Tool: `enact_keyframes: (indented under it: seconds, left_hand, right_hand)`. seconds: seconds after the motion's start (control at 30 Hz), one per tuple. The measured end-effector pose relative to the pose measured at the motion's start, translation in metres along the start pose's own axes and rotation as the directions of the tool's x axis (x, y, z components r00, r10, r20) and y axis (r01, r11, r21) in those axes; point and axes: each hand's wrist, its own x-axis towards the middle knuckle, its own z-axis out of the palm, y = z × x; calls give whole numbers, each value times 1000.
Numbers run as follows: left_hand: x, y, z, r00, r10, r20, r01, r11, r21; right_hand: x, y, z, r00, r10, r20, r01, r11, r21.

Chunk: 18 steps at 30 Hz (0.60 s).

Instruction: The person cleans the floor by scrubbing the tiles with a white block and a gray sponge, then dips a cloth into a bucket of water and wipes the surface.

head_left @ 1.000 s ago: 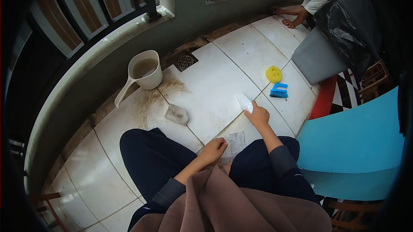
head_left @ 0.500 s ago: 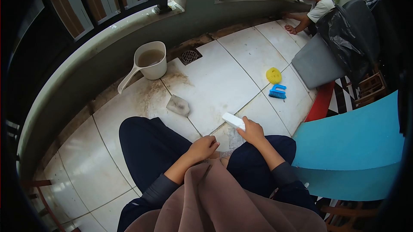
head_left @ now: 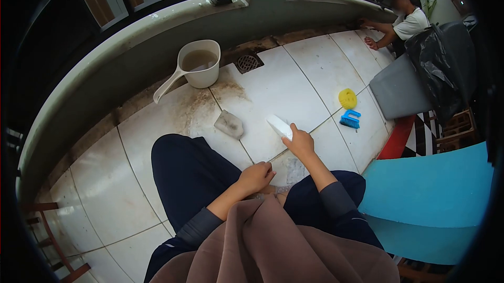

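My right hand (head_left: 301,142) is closed around a white, smooth, bar-shaped object (head_left: 277,125), its free end pointing away from me over the tiles; I cannot tell its exact kind. Near my bent left knee, my left hand (head_left: 256,177) is loosely curled, with nothing showing in it. A rough grey block (head_left: 229,124) lies on the white tiled floor (head_left: 134,165) ahead of that knee. Beyond it stands a cream dipper (head_left: 210,79) holding murky water, beside brown dirt on the tiles. To the right lie a yellow round scourer (head_left: 347,99) and a blue scrubbing brush (head_left: 350,119).
A floor drain (head_left: 248,63) sits by the low curved wall (head_left: 262,20). At the far right, another person (head_left: 410,25) crouches with hands on the floor, behind a grey bin (head_left: 399,89) with a black bag. A blue surface (head_left: 428,180) borders my right side.
My right hand has shifted slightly forward, and the white object has turned to point further ahead. The whole view has swung a little, shifting the scene right. My left hand stays curled near the knee.
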Motion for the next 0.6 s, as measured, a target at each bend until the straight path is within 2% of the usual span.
enact_keyframes:
  seconds: [0.2,0.47,0.6]
  left_hand:
    - [2,8,8,1000,-3,-26,4,1000,25]
    - [1,5,6,1000,-23,-13,24,996,83]
    - [1,9,2,999,-33,-12,34,996,76]
  right_hand:
    - [-76,44,-2,997,-62,35,65,992,-106]
    - [-4,-11,8,997,-6,-75,1,998,-66]
    - [-26,-2,4,998,-35,-46,29,994,-109]
